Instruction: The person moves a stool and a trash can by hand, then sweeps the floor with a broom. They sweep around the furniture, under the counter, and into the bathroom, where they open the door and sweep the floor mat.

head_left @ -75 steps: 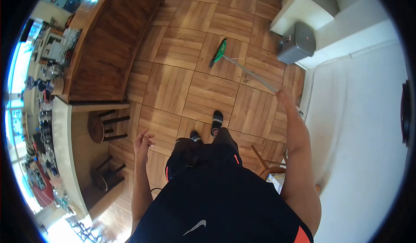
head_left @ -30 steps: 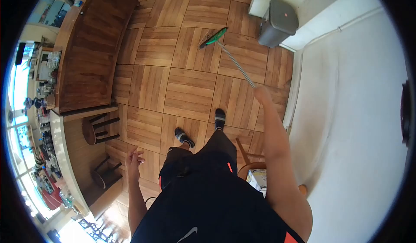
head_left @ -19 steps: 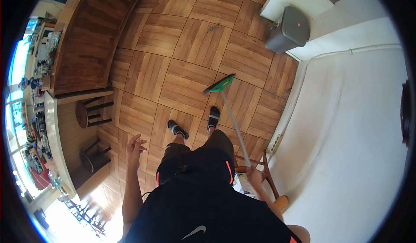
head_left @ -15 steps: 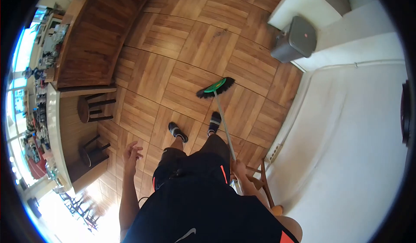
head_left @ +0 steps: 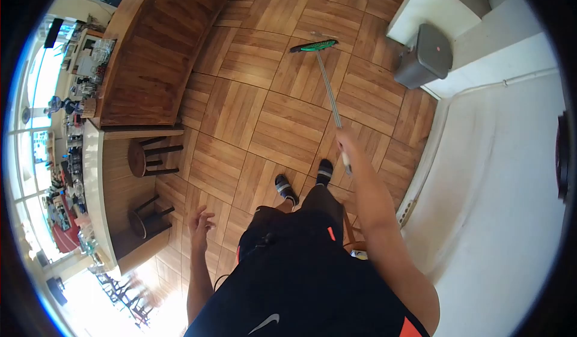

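One lidded grey bin [head_left: 430, 54], contents hidden; right hand [head_left: 347, 141] grips broom [head_left: 328, 88], left hand [head_left: 201, 223] loosely curled.

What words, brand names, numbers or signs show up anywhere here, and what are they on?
No words or numbers can be read.
Dark shirt: a pale swoosh, the Nike logo, without letters.
Grey bin: a small reddish mark on the lid, too small to read.
Broom head: no legible lettering.
Items along the counter: too small and blurred to read.
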A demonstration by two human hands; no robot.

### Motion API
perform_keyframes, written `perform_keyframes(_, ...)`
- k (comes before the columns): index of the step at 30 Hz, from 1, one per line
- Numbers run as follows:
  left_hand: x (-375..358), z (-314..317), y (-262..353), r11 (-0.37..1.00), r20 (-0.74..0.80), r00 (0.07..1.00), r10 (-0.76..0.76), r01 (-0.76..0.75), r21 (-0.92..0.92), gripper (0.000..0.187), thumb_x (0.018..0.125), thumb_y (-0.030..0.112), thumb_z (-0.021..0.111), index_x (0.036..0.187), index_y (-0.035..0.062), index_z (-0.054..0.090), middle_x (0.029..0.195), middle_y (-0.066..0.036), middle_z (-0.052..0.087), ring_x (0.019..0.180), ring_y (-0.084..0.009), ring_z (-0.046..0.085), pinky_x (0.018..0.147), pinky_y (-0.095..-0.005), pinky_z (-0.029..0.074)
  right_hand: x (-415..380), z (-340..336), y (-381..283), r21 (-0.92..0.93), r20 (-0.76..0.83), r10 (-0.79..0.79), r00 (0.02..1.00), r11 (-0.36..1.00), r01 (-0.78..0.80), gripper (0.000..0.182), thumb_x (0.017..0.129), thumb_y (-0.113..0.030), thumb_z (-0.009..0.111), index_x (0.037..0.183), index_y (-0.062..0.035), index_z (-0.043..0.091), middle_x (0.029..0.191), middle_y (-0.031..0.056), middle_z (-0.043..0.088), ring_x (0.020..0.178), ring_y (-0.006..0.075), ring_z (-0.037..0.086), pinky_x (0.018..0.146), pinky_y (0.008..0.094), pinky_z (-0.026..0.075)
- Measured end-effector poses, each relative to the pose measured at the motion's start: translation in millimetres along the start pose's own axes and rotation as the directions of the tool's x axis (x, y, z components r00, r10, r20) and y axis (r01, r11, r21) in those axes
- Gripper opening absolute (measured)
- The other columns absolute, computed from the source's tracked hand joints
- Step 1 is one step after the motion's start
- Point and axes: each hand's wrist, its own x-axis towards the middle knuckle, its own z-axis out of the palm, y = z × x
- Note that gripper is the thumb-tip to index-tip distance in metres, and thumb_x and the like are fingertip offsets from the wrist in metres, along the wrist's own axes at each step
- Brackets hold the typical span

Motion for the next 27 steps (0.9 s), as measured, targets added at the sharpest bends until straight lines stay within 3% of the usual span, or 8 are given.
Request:
perform_keyframes(4, 56, -4, -23, 0.999, 0.171, 0.985, -0.028, 0.033, -0.024, 0.036, 0.091, 0.027, 0.053, 0.121, 0.0060, 0.051, 0.093, -0.008, 0.064, 0.065, -0.0092, 0.058, 0.060, -0.0214, 0.046, -130, -34, 120, -0.231, -0.162, -0.177, 0.971, 0.963, 0.137, 0.027, 0.086, -0.024, 0.052, 0.083, 0.0031, 0.057, 0.053, 0.0088, 0.052, 0.045, 0.0192, 0.053, 0.043, 0.0342, 0.040)
perform_keyframes(7, 103, 2, -26, 0.999, 0.297, 0.955, -0.006, 0.016, -0.031, 0.035, 0.092, 0.025, 0.052, 0.121, 0.0061, 0.051, 0.093, -0.008, 0.064, 0.065, -0.0094, 0.058, 0.059, -0.0216, 0.046, -239, -52, 224, -0.161, -0.246, -0.049, 0.968, 0.987, 0.010, 0.023, 0.084, -0.022, 0.056, 0.085, 0.0007, 0.061, 0.052, 0.0067, 0.050, 0.046, 0.0160, 0.052, 0.044, 0.0324, 0.041)
perform_keyframes(13, 142, 59, 25, 1.000, 0.392, 0.920, -0.007, 0.005, 0.006, 0.031, 0.094, 0.020, 0.048, 0.122, 0.0065, 0.049, 0.095, -0.008, 0.062, 0.065, -0.0085, 0.058, 0.060, -0.0228, 0.048, -380, -70, 322, -0.307, -0.493, -0.135, 0.859, 0.951, -0.027, 0.025, 0.084, -0.022, 0.055, 0.090, -0.0006, 0.065, 0.080, 0.0258, 0.062, 0.080, 0.0429, 0.060, 0.071, 0.0472, 0.047)
perform_keyframes(20, 131, 114, 52, 0.995, 0.439, 0.898, 0.007, -0.051, 0.088, 0.031, 0.094, 0.021, 0.049, 0.121, 0.0063, 0.050, 0.094, -0.007, 0.062, 0.067, -0.0085, 0.058, 0.060, -0.0230, 0.049, -254, -149, 346, -0.498, -0.420, -0.044, 0.907, 0.846, -0.190, 0.028, 0.085, -0.020, 0.048, 0.083, 0.0039, 0.062, 0.081, 0.0284, 0.060, 0.081, 0.0438, 0.059, 0.071, 0.0484, 0.047)
perform_keyframes(24, 117, 139, 61, 0.993, 0.296, 0.955, -0.013, -0.024, 0.119, 0.033, 0.093, 0.021, 0.051, 0.122, 0.0055, 0.050, 0.094, -0.008, 0.063, 0.066, -0.0092, 0.059, 0.060, -0.0220, 0.049, -127, -242, 231, -0.426, -0.331, 0.077, 0.940, 0.877, -0.222, 0.034, 0.085, -0.022, 0.047, 0.095, 0.0074, 0.060, 0.091, 0.0299, 0.060, 0.087, 0.0437, 0.059, 0.073, 0.0465, 0.047)
perform_keyframes(25, 110, 153, 64, 0.992, 0.250, 0.968, -0.019, -0.013, 0.126, 0.033, 0.093, 0.021, 0.051, 0.122, 0.0056, 0.050, 0.094, -0.008, 0.063, 0.066, -0.0092, 0.059, 0.060, -0.0220, 0.049, -93, -262, 203, -0.364, -0.331, -0.019, 0.943, 0.925, -0.110, 0.031, 0.084, -0.019, 0.049, 0.095, 0.0071, 0.060, 0.093, 0.0298, 0.060, 0.088, 0.0439, 0.058, 0.075, 0.0461, 0.047)
perform_keyframes(26, 100, 169, 66, 0.996, 0.214, 0.977, -0.021, 0.001, 0.093, 0.034, 0.093, 0.022, 0.050, 0.123, 0.0058, 0.049, 0.094, -0.008, 0.063, 0.066, -0.0090, 0.058, 0.060, -0.0217, 0.049, -50, -281, 183, -0.669, -0.160, -0.244, 0.957, 0.739, 0.076, 0.029, 0.083, -0.017, 0.050, 0.095, 0.0061, 0.061, 0.094, 0.0290, 0.060, 0.089, 0.0432, 0.059, 0.076, 0.0460, 0.047)
perform_keyframes(27, 89, 180, 71, 0.997, 0.183, 0.983, -0.029, 0.016, 0.073, 0.035, 0.093, 0.023, 0.050, 0.123, 0.0060, 0.049, 0.094, -0.008, 0.063, 0.066, -0.0089, 0.058, 0.060, -0.0215, 0.049, -4, -286, 152, -0.546, -0.269, -0.066, 0.961, 0.832, -0.096, 0.027, 0.082, -0.016, 0.051, 0.094, 0.0055, 0.062, 0.094, 0.0278, 0.061, 0.090, 0.0423, 0.059, 0.076, 0.0467, 0.047)
